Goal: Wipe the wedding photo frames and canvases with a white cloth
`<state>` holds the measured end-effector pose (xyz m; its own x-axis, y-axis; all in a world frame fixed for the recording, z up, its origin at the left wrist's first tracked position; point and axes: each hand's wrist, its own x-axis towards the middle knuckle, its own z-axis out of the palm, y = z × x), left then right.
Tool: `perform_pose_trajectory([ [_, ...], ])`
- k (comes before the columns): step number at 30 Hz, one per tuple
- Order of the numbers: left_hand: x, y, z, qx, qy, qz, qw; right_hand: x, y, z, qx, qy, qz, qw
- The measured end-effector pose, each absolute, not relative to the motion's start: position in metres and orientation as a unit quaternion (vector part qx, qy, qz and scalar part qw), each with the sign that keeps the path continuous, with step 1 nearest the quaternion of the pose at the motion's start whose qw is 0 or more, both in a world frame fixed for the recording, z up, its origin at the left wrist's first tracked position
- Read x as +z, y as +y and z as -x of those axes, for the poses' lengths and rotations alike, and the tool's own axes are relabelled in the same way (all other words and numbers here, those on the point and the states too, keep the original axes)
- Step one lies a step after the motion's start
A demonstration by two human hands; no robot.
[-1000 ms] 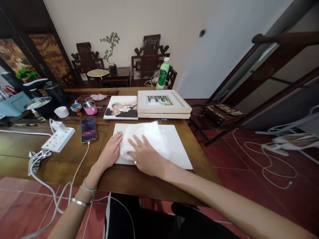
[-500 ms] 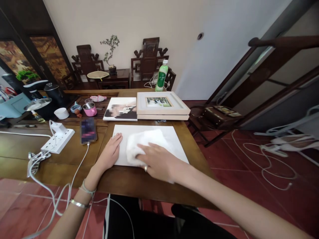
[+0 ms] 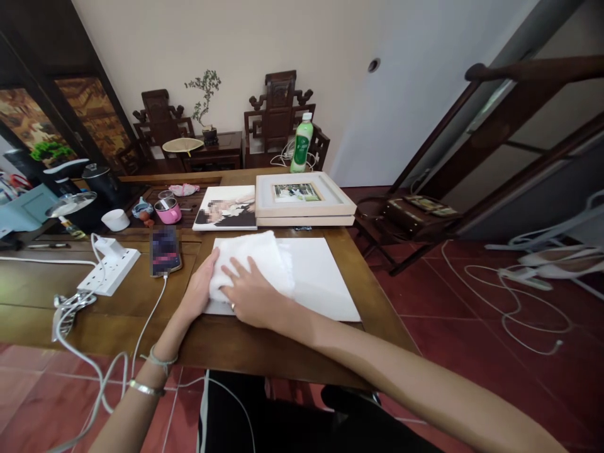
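Note:
A white rectangular board, shaped like a thin panel, lies flat at the table's front edge. On its left part rests a folded white cloth. My right hand presses down on the cloth, palm down with fingers spread, a ring on one finger. Along the board's left edge sits my left hand, fingers stretched out and touching both the edge and the cloth's side. The cloth hides the board's left surface.
Behind the board are a photo print and stacked pale wooden frames, with a green bottle beyond. To the left lie a phone, a power strip with cables, and a pink cup. The table ends at right.
My right hand has slid left across the board with the cloth, which now lies flatter against my left hand. My left hand has shifted slightly down and left.

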<state>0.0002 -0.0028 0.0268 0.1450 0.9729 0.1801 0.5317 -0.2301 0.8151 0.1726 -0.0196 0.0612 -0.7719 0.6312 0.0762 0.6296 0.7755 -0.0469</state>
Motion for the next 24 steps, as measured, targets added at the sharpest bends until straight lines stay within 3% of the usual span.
perform_pose_trajectory([
  [7,0.022,-0.008,-0.004,0.326,0.528,-0.740,0.260,0.083,-0.060,-0.203,0.079,-0.975,0.199,0.052],
  [14,0.014,-0.005,-0.006,0.267,0.521,-0.785,0.202,0.104,-0.030,-0.231,0.144,-0.944,0.293,-0.035],
  [20,0.008,-0.003,-0.005,0.268,0.513,-0.794,0.184,0.093,0.027,-0.215,0.135,-0.906,0.399,0.033],
  [24,0.012,-0.003,-0.007,0.271,0.512,-0.795,0.178,0.083,0.055,-0.179,0.144,-0.905,0.393,0.081],
])
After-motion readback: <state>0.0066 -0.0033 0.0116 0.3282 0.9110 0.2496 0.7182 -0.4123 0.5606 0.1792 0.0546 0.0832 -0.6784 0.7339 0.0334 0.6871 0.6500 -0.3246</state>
